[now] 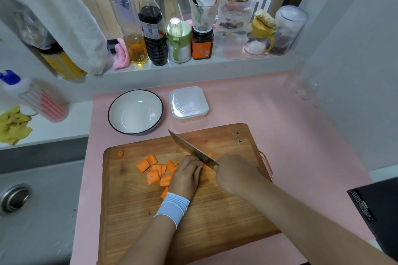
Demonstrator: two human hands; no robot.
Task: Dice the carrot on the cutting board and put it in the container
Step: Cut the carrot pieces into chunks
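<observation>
From the head camera, the cutting board (pixel 215 211) lies on a pink counter with both hands over its middle. The right hand (pixel 234 173) is closed around the handle of a knife (pixel 191 149). The blade runs from that hand away and to the left, its tip pointing toward a white bowl (pixel 135 112). The left hand (pixel 187 173), with a pale blue wristband (pixel 172 206) on its wrist, has its fingers curled down over the carrot (pixel 209 155), knuckles right against the flat of the blade.

So the piece being cut sits between the two hands, directly under the blade, and the next cut turns on how close those knuckles stay to the edge. Finished carrot chunks (pixel 154 170) are scattered just left of the left hand, and one small end piece (pixel 120 153) lies apart near the board's far left corner.

The container (pixel 189 103) stands off the board, just past its far edge and beside the bowl, almost straight ahead of the left hand. It appears to have its lid on.

The left fingers and the blade cover nearly all of the uncut carrot, so its length and the way it lies cannot be made out. The knife handle is hidden inside the right hand.
</observation>
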